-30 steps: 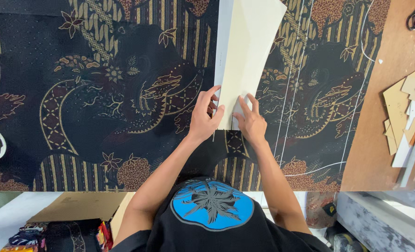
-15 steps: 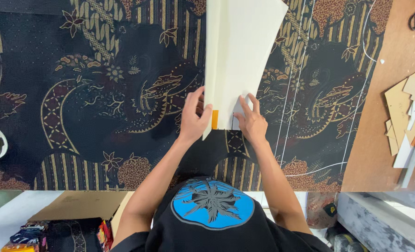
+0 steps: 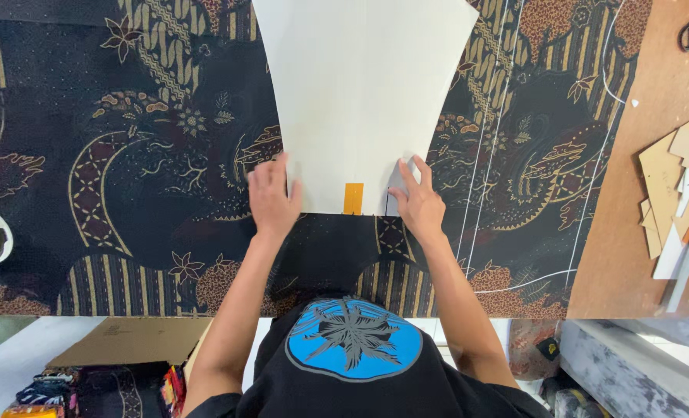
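Both hands are pressing flat on a white paper pattern (image 3: 364,93) lying on dark batik fabric (image 3: 127,155) across the worktop (image 3: 639,193). Left hand (image 3: 271,197) is resting on the near left corner, fingers (image 3: 281,169) spread, gripping nothing. Right hand (image 3: 418,203) is pinning the near right corner, fingers splayed. An orange tab (image 3: 353,198) is sitting between them.
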